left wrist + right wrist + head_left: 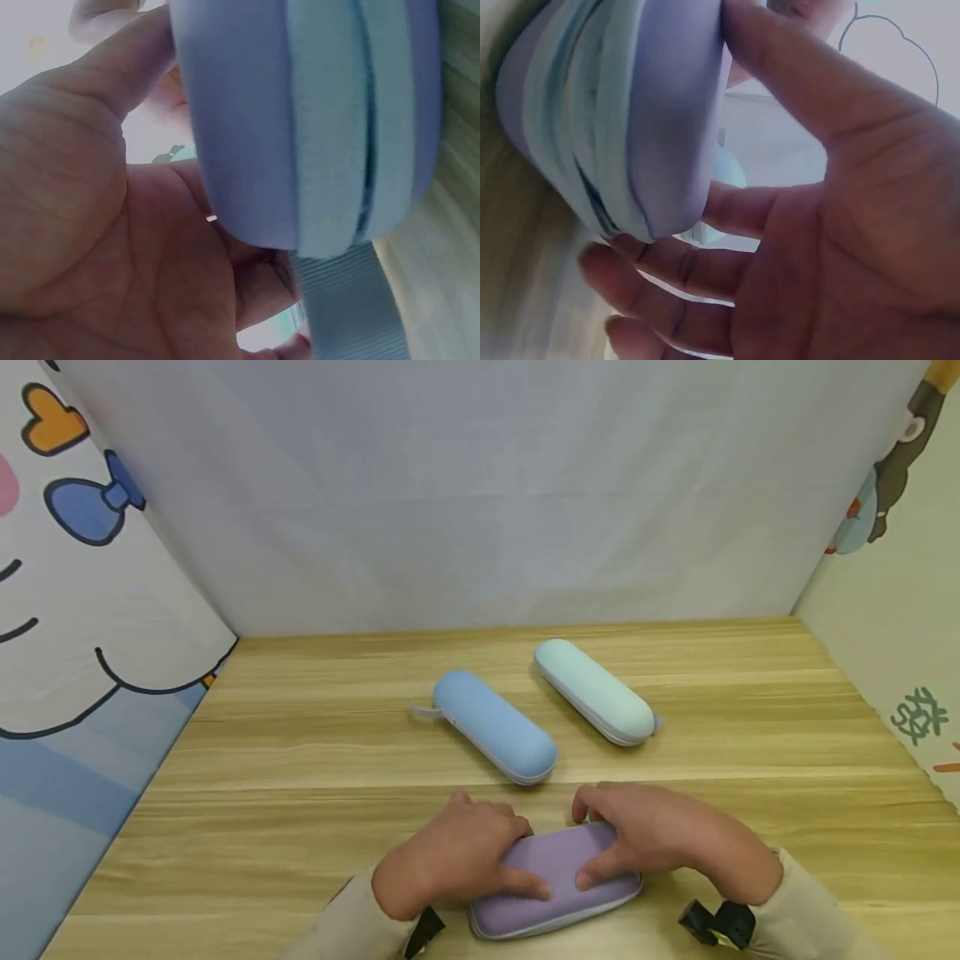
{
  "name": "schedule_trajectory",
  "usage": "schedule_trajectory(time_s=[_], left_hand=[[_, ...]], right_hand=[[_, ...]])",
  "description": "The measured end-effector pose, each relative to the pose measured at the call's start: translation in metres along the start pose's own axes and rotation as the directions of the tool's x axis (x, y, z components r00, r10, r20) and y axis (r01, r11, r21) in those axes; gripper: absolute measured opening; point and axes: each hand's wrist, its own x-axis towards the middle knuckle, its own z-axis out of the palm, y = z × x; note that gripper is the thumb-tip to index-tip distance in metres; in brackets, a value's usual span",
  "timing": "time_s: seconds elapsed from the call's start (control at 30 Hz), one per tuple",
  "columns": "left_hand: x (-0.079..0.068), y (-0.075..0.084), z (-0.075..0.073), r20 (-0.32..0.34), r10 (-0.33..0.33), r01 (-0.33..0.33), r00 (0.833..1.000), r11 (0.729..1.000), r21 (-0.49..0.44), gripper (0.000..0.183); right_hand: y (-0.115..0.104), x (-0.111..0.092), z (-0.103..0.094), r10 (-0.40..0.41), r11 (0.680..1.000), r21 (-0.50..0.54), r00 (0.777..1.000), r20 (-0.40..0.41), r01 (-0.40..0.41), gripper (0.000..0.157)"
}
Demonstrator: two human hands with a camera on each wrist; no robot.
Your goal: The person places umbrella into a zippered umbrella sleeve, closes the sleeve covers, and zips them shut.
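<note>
A purple zippered case (558, 860) with a pale zip band lies on the table near its front edge. My left hand (457, 856) grips its left part, thumb on the top face and fingers curled over the far side. On the right part, my right hand (660, 831) holds it the same way, with the thumb on top. In the left wrist view a grey ribbed strap (352, 304) hangs from the case's end by my fingers. The right wrist view shows the zip band (604, 127) running along the side, with my fingertips at the case's far end.
Beyond my hands a blue zippered case (495, 727) lies slantwise, its loop strap to the left. A mint green case (596, 692) lies farther back to the right. The wood-grain table (300, 735) meets a white cloth (480, 527) behind and printed panels at both sides.
</note>
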Motion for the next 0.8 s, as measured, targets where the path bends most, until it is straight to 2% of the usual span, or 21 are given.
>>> schedule_trajectory(time_s=[0.13,0.27,0.37,0.5,0.57,0.63,0.8], left_hand=[[0.0008,0.0004,0.0008,0.037,-0.003,0.004,0.999,1.000,-0.021,0.057],[-0.0011,0.0016,0.0014,0.023,0.029,-0.027,0.999,0.997,-0.076,0.053],[-0.0028,0.0026,0.0003,0.004,0.056,-0.055,0.998,0.991,-0.122,0.058],[-0.0022,0.0027,0.0006,-0.005,0.044,-0.045,0.999,0.986,-0.163,0.062],[-0.0007,0.0021,0.0015,0.003,0.045,-0.043,0.999,0.982,-0.183,0.053],[0.0005,0.0013,0.0023,0.021,0.054,-0.049,0.998,0.979,-0.197,0.043],[0.0021,-0.0007,0.0010,0.087,0.084,-0.060,0.993,0.968,-0.245,0.037]], right_hand=[[0.0020,0.0004,0.0015,0.022,0.999,0.025,0.998,0.055,-0.023,0.056],[0.0023,0.0001,0.0017,0.024,0.999,0.045,0.998,0.064,-0.027,0.053],[0.0010,-0.0001,0.0001,-0.003,0.997,0.072,0.998,0.061,-0.001,0.055],[0.0000,-0.0004,-0.0015,-0.051,0.996,0.077,0.998,0.036,0.048,0.059],[-0.0004,-0.0005,-0.0019,-0.072,0.995,0.072,0.997,0.022,0.070,0.059],[-0.0002,-0.0008,-0.0024,-0.104,0.992,0.067,0.995,0.004,0.103,0.053],[0.0013,-0.0005,-0.0070,-0.213,0.966,0.147,0.977,-0.019,0.213,0.019]])
